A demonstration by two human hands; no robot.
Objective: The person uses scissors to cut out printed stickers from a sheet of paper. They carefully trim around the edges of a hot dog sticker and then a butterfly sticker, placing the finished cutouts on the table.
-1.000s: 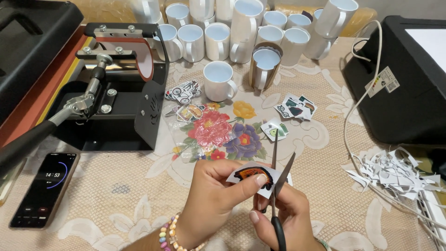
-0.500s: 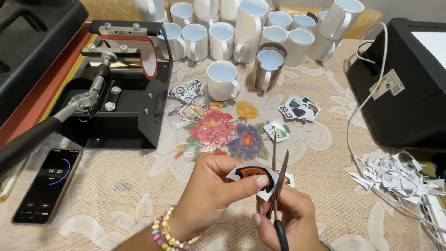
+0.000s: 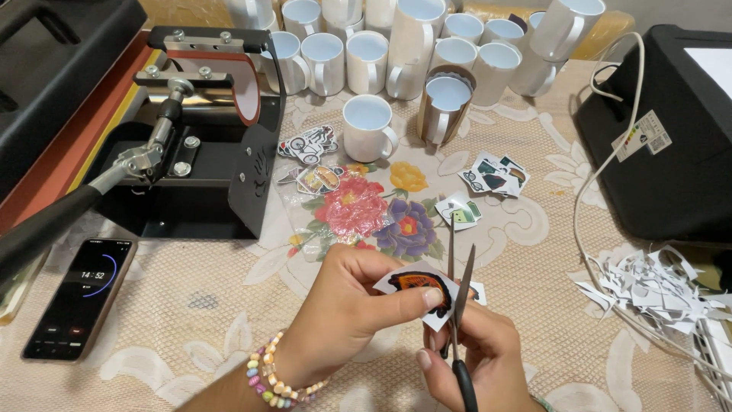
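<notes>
My left hand [image 3: 347,309] pinches a small paper cut-out [image 3: 415,284] printed in orange and black, held above the lace tablecloth. A beaded bracelet [image 3: 267,378] circles that wrist. My right hand [image 3: 476,358] grips black-handled scissors [image 3: 457,305], blades parted and pointing away from me, set against the right edge of the cut-out. Other small printed cut-outs lie further up the table: one [image 3: 460,210] just past the scissor tips, a small group [image 3: 496,174] to the right and another group [image 3: 309,145] by the press.
A black mug heat press [image 3: 191,130] stands at the left with its long handle toward me. A phone [image 3: 80,296] showing a timer lies in front of it. Several white mugs [image 3: 366,126] crowd the back. A black machine [image 3: 671,130], a white cable and paper scraps [image 3: 648,286] sit right.
The scissor blades have closed a little along the cut-out's right edge. My left hand has turned the paper slightly.
</notes>
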